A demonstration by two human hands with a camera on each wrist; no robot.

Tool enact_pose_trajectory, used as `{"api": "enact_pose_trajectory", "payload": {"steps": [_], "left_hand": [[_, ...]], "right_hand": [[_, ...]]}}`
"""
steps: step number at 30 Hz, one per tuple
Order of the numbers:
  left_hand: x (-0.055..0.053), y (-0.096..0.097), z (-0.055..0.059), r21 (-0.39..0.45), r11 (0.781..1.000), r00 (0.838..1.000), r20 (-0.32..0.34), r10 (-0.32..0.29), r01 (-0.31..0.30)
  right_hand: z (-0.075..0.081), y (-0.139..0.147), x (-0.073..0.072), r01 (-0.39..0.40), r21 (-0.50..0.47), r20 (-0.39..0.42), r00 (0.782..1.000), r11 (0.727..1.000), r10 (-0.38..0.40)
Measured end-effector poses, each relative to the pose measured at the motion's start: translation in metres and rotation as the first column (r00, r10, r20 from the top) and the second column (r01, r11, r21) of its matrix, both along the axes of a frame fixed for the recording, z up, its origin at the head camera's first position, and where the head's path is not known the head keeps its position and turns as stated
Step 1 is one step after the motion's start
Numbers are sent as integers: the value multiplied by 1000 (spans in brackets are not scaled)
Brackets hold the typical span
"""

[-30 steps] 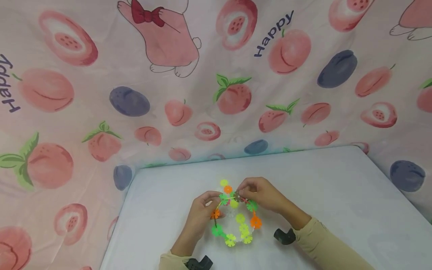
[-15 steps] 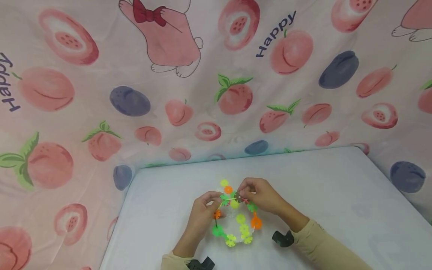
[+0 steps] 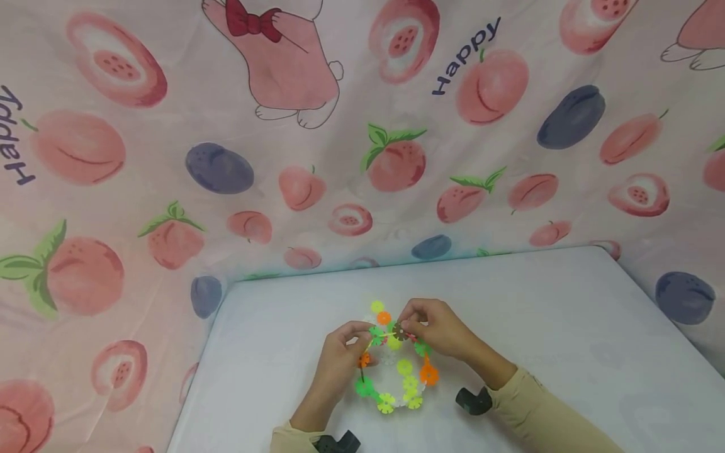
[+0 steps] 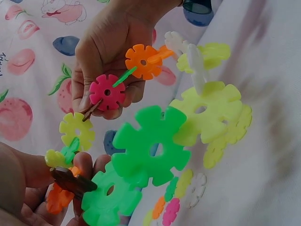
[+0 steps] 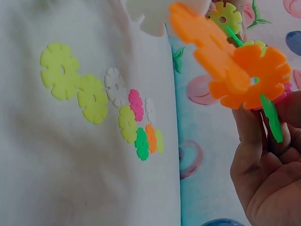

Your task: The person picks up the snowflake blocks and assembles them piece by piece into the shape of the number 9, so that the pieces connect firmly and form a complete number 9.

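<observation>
A ring of interlocked plastic snowflake discs, with green (image 3: 365, 387), orange (image 3: 429, 375) and yellow (image 3: 386, 403) pieces, is held up between both hands. My right hand (image 3: 438, 324) pinches a brown disc (image 3: 400, 331) at the ring's far side; a pink disc (image 4: 107, 92) joins it there. My left hand (image 3: 337, 365) grips the ring's left side, by an orange disc (image 3: 364, 359) and a green disc (image 3: 376, 335). In the left wrist view, the left fingers are partly hidden behind the pieces. The right wrist view shows an orange disc (image 5: 254, 77) in front of the right fingers.
Several loose discs lie on the white table (image 3: 272, 352), among them yellow (image 5: 60, 70), pink (image 5: 136, 104) and green (image 5: 142, 143) ones. A fruit-print cloth (image 3: 317, 145) hangs behind the table's far edge. Black wrist devices (image 3: 474, 401) are worn at the sleeves.
</observation>
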State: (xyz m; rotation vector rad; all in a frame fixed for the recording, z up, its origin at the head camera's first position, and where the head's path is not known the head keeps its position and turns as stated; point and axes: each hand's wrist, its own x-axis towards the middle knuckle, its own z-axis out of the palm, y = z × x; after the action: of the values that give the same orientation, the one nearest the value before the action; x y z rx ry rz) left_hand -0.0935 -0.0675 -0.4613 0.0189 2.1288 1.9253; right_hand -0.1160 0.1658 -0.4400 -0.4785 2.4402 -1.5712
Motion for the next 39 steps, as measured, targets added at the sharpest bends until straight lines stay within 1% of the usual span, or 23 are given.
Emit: {"api": "enact_pose_trajectory", "payload": {"steps": [8, 18, 25, 30, 33, 35, 39], "left_hand": [[1, 0, 1, -11, 1000, 1000, -5, 1, -1], [2, 1, -2, -9, 1000, 1000, -9, 7, -7], [3, 2, -3, -26, 1000, 1000, -22, 12, -13], [3, 2, -3, -46, 999, 1000, -17, 18, -19], [4, 1, -4, -49, 999, 1000, -6, 2, -3], [4, 0, -4, -37, 999, 1000, 0, -14, 14], [2, -2, -4, 0, 999, 999, 4, -41, 41]], "right_hand": [[3, -2, 1, -1, 17, -21, 1000, 1000, 1], [5, -4, 3, 13, 25, -38, 999, 1000, -12], [5, -7, 4, 34, 60, -37, 999, 998, -32], [4, -8, 4, 33, 59, -37, 999, 998, -30], [3, -7, 4, 24, 80, -33, 999, 997, -21], [2, -5, 3, 22, 89, -20, 1000, 996, -20], [-3, 1, -1, 0, 48, 21, 1000, 999, -1]]}}
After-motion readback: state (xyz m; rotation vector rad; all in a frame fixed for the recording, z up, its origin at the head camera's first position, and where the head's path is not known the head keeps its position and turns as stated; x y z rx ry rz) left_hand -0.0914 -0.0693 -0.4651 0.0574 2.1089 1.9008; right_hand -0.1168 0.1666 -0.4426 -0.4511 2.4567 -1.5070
